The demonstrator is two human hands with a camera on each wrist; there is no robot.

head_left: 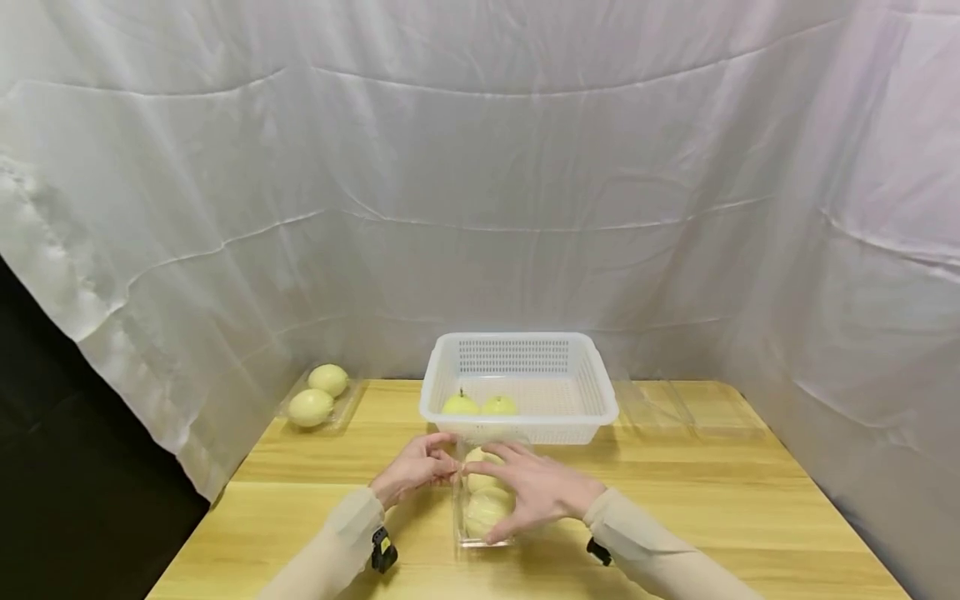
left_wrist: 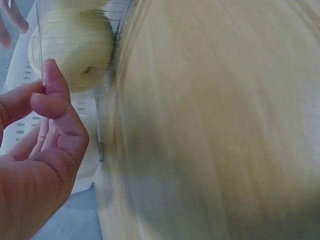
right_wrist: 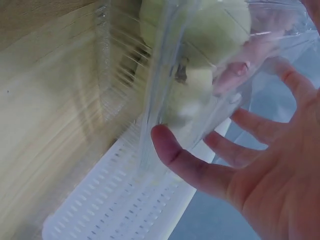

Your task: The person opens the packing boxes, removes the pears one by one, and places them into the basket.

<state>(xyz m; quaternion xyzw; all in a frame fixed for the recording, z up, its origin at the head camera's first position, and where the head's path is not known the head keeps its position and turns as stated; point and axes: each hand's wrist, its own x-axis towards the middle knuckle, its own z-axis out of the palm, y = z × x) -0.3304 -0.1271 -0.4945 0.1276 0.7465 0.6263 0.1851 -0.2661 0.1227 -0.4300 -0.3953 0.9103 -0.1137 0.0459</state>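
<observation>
A clear plastic clamshell box (head_left: 474,542) stands on the table in front of me, holding two pale yellow pears (head_left: 489,510). At the box's left rim, my left hand (head_left: 416,472) pinches the plastic edge between thumb and fingers; the left wrist view shows this grip beside a pear (left_wrist: 75,50). My right hand (head_left: 538,485) spreads over the top of the box from the right. In the right wrist view its thumb (right_wrist: 167,142) lies against the lid's edge and its other fingers extend over the clear lid (right_wrist: 200,75).
Behind the box stands a white perforated basket (head_left: 517,337) with two yellow pears (head_left: 480,406) along its near side. On the back left is another clear box (head_left: 341,417) with two pears (head_left: 311,408). Clear plastic containers (head_left: 716,410) lie at the back right. Pale curtains (head_left: 525,208) surround the table.
</observation>
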